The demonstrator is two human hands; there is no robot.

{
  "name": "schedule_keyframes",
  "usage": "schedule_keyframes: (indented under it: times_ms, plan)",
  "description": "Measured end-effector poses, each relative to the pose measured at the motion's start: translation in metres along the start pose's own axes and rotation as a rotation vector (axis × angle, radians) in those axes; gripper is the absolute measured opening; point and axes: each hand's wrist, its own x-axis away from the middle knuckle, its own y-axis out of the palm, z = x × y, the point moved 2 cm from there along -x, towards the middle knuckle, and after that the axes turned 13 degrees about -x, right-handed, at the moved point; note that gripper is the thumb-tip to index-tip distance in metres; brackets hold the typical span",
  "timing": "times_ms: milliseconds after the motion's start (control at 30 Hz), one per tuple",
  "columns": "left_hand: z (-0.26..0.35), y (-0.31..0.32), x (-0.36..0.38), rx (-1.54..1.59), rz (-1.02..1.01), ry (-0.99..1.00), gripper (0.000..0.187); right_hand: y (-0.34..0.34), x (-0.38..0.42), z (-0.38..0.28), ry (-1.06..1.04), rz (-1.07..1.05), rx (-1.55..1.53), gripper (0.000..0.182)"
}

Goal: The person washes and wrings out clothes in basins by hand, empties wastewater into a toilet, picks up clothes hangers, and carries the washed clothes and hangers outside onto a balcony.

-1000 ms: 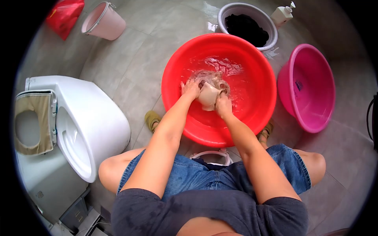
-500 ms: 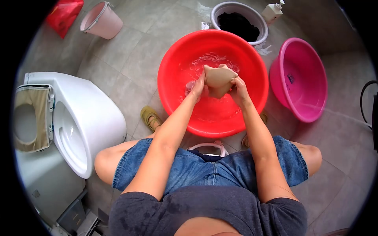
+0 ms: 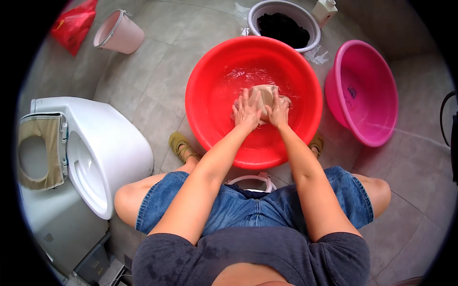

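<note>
At the far left a white toilet (image 3: 102, 157) stands open, its raised seat (image 3: 40, 148) wearing a beige cover. Behind it on the grey tiled floor (image 3: 157, 81) lie a red bag (image 3: 71, 24) and a pale pink bucket (image 3: 119, 32) tipped on its side.

The left hand (image 3: 246, 112) lies with fingers spread and flat, pressing down on a beige cloth (image 3: 265, 97) rather than closing around it. The cloth sits bunched in the shallow water of the red basin (image 3: 205, 119), a little beyond the basin's middle, wet and partly under both palms. The right hand (image 3: 278, 110) is just beside the left, almost touching it, fingers curled loosely over the near edge of the same cloth and gripping it. Both forearms reach forward from a seated person in denim shorts (image 3: 238, 209) and a dark shirt (image 3: 248, 257); a yellow-green sandal (image 3: 180, 145) shows on the floor by the near-left of the basin, another partly hidden on the near-right.

Beyond the red basin a grey tub (image 3: 281, 14) holds dark laundry, touching or nearly touching the basin's far rim. A white pump bottle (image 3: 323, 8) stands beside it. To the right, a pink basin (image 3: 377, 119) leans tilted on the floor, close to the red one.
</note>
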Motion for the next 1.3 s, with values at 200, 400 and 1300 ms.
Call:
schedule_keyframes:
  times_ms: [200, 400, 1300]
  plan:
    - [-0.006, 0.028, 0.001, -0.124, -0.401, 0.122, 0.069, 0.004, -0.004, 0.013, -0.108, -0.271, 0.394, 0.071]
    - [-0.018, 0.018, -0.021, -0.120, -0.550, 0.190, 0.071, 0.052, 0.010, 0.019, -0.157, -0.182, 0.399, 0.066]
    - [0.014, -0.073, -0.048, 2.142, 0.005, -0.333, 0.018, -0.064, -0.005, -0.139, -0.311, 0.247, -0.670, 0.019]
